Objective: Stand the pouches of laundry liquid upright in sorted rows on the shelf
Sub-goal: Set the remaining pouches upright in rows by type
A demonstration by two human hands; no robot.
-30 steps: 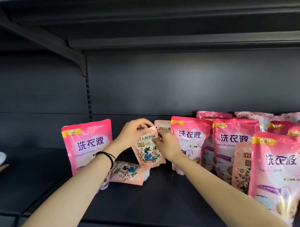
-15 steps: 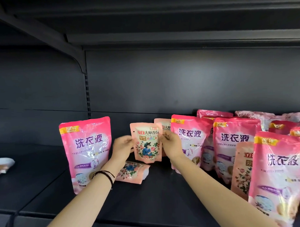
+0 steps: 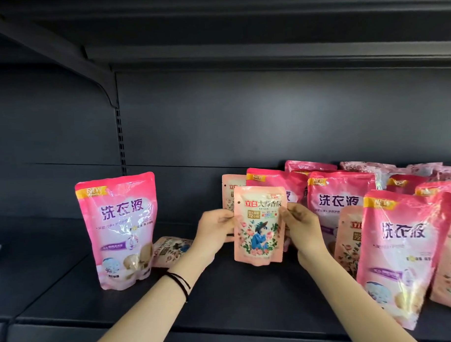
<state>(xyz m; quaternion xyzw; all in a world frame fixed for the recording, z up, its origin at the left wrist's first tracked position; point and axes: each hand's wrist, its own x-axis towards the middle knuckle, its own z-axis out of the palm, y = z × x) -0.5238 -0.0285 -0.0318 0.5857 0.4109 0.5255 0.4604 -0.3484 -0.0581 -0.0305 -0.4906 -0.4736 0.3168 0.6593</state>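
Judged about midway: one large pink pouch upright at 9 o'clock, a small floral pouch lying flat just beside it, a mixed crowd of pouches at 3 o'clock yet to sort on the shelf. At centre, small peach pouch held upright, glossy, flower-printed, side edges pinched by curled fingers of left hand and right hand.

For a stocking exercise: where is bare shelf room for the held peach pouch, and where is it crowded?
Bare dark metal shelf: below the held small peach floral pouch, between the lone tall pink plastic pouch and the right-hand pink pouch cluster; left of that lone pouch. Crowded: the cluster.
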